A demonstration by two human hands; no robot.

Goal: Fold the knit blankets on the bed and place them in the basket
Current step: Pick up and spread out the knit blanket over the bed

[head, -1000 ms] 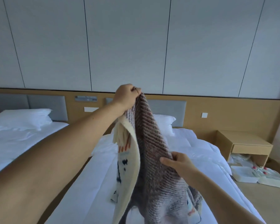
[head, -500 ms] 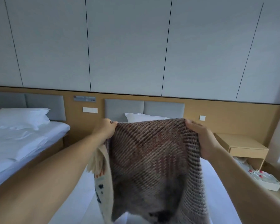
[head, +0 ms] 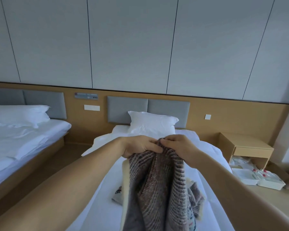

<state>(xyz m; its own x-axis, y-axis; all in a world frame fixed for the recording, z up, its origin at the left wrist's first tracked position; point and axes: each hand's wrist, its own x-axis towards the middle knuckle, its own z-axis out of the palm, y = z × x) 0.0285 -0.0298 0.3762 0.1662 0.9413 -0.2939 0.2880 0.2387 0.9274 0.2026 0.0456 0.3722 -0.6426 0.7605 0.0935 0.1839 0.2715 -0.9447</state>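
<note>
Left hand (head: 138, 146) and right hand (head: 182, 147): side by side, fingers closed on top edge of knit blanket (head: 157, 184). Blanket hangs bunched over bed (head: 107, 189). Pillow (head: 152, 122) beyond.

This is a twin hotel room, or a guest room very like one. Two single beds stand side by side, the near bed (head: 212, 157) and a second bed (head: 23, 140) to the left, both made up in plain white linen with one white pillow (head: 152, 122) on the near one and another pillow (head: 20, 114) on the far one. Behind them a continuous wooden wall panel (head: 240, 117) carries grey padded headboards (head: 148, 109), a small control strip (head: 86, 96) and white wall switches (head: 208, 116). A light wooden nightstand (head: 245, 147) with a drawer stands right of the near bed. Above, the wall is plain pale panelling (head: 132, 44). White takeaway-style containers (head: 257, 179) lie on the wooden floor (head: 274, 197).
</note>
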